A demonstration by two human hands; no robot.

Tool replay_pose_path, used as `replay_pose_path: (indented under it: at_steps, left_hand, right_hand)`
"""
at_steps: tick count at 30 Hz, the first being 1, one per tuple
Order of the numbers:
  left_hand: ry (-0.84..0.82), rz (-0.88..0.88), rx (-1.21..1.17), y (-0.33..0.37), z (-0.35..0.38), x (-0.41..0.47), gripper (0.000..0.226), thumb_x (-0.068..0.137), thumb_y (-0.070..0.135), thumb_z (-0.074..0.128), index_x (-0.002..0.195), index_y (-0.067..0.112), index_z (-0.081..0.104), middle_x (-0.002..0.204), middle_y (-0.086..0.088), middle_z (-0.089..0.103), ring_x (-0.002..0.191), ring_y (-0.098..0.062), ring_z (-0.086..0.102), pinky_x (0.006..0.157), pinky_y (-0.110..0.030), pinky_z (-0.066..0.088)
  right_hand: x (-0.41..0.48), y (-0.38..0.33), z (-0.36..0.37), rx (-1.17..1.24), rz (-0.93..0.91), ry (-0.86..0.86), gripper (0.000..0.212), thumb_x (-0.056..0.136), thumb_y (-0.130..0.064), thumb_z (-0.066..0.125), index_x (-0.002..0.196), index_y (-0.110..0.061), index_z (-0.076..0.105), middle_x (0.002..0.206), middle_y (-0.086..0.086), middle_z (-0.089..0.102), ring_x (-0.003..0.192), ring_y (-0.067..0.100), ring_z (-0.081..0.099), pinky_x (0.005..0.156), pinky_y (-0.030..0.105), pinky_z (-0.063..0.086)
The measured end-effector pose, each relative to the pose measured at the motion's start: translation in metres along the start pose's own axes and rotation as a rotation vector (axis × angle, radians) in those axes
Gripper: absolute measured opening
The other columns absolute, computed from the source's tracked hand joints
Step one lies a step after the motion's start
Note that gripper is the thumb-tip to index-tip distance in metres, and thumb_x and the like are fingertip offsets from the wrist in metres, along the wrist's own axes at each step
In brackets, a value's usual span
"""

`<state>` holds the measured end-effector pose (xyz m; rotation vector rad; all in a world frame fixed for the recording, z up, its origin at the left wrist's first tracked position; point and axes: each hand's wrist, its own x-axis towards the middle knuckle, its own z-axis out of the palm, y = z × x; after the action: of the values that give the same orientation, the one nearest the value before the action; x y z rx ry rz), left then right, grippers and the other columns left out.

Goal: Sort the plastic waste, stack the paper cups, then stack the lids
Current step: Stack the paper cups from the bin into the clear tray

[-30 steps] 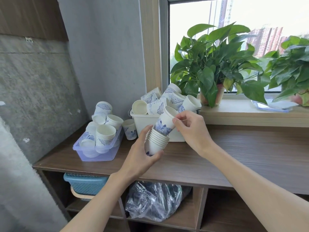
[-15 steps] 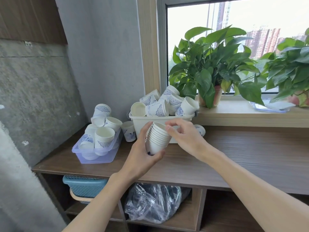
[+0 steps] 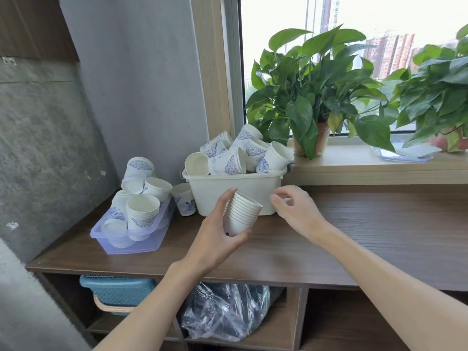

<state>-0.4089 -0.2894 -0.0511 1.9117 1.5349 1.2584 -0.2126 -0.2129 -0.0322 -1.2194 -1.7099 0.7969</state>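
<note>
My left hand (image 3: 215, 239) is shut on a tilted stack of several white paper cups (image 3: 243, 211), held just in front of the white bin (image 3: 210, 191). The bin is heaped with loose blue-patterned cups (image 3: 228, 163). My right hand (image 3: 296, 206) hovers to the right of the stack with thumb and fingers apart. It curls over a lone cup (image 3: 279, 213) lying on the shelf beside the bin, and that cup is mostly hidden. A clear purple tray (image 3: 131, 245) at the left holds more cups and short stacks (image 3: 143, 211). One cup (image 3: 183, 201) stands between tray and bin.
The wooden shelf top (image 3: 379, 224) stretches to the right. Two potted plants (image 3: 314, 97) (image 3: 440, 92) and a clear lid (image 3: 402, 154) sit on the windowsill. Below the shelf are a blue basket (image 3: 116, 290) and a crumpled plastic bag (image 3: 222, 312).
The cup my right hand held has gone into the stack in my left hand. My right hand let go and moved right toward the lone cup by the bin.
</note>
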Motion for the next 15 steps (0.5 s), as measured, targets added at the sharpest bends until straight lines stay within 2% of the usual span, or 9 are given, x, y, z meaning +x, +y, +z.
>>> replay_pose_path:
  at_steps: [2, 4, 8, 11, 13, 15]
  left_hand:
    - [-0.022, -0.005, 0.008, -0.004, 0.006, 0.005, 0.085, 0.08, 0.025, 0.078, 0.143, 0.054, 0.029, 0.134, 0.017, 0.056, 0.116, -0.004, 0.058, 0.102, -0.036, 0.05]
    - [-0.042, -0.013, 0.013, -0.008, 0.012, 0.01, 0.085, 0.079, 0.028, 0.078, 0.143, 0.055, 0.028, 0.135, 0.018, 0.056, 0.116, -0.008, 0.059, 0.101, -0.04, 0.051]
    - [-0.069, 0.0, 0.025, -0.012, 0.023, 0.024, 0.085, 0.08, 0.028, 0.077, 0.144, 0.055, 0.027, 0.138, 0.03, 0.048, 0.125, 0.002, 0.051, 0.106, -0.03, 0.046]
    - [-0.084, -0.004, 0.016, -0.018, 0.028, 0.032, 0.086, 0.08, 0.028, 0.077, 0.143, 0.056, 0.027, 0.133, 0.018, 0.057, 0.111, -0.006, 0.059, 0.093, -0.028, 0.053]
    - [-0.092, -0.003, 0.009, -0.022, 0.029, 0.037, 0.086, 0.08, 0.026, 0.077, 0.143, 0.057, 0.028, 0.129, 0.016, 0.06, 0.097, -0.004, 0.059, 0.083, -0.024, 0.054]
    - [-0.098, -0.004, 0.004, -0.023, 0.029, 0.04, 0.086, 0.08, 0.025, 0.077, 0.142, 0.058, 0.028, 0.128, 0.017, 0.06, 0.09, -0.003, 0.058, 0.08, -0.023, 0.054]
  right_hand:
    - [0.011, 0.018, -0.009, -0.058, 0.056, 0.061, 0.014, 0.093, -0.022, 0.058, 0.105, -0.017, 0.063, 0.114, 0.002, 0.061, 0.098, 0.015, 0.055, 0.073, 0.018, 0.039]
    - [0.022, 0.032, -0.017, -0.092, 0.108, 0.099, 0.014, 0.093, -0.021, 0.057, 0.108, -0.021, 0.058, 0.12, 0.002, 0.057, 0.102, 0.016, 0.052, 0.079, 0.022, 0.036]
    - [0.05, 0.05, -0.024, -0.194, 0.164, 0.134, 0.044, 0.093, -0.023, 0.058, 0.135, -0.01, 0.047, 0.137, 0.008, 0.047, 0.121, 0.023, 0.046, 0.095, 0.026, 0.034]
    - [0.068, 0.058, -0.026, -0.22, 0.194, 0.089, 0.056, 0.094, -0.025, 0.058, 0.144, -0.009, 0.038, 0.145, 0.009, 0.041, 0.132, 0.025, 0.04, 0.104, 0.03, 0.031]
    - [0.076, 0.061, -0.026, -0.212, 0.228, 0.03, 0.062, 0.094, -0.026, 0.059, 0.148, -0.009, 0.032, 0.147, 0.011, 0.04, 0.134, 0.025, 0.038, 0.107, 0.031, 0.03]
    - [0.081, 0.064, -0.026, -0.19, 0.266, -0.012, 0.066, 0.093, -0.024, 0.06, 0.15, -0.011, 0.029, 0.145, 0.012, 0.044, 0.13, 0.025, 0.042, 0.104, 0.031, 0.033]
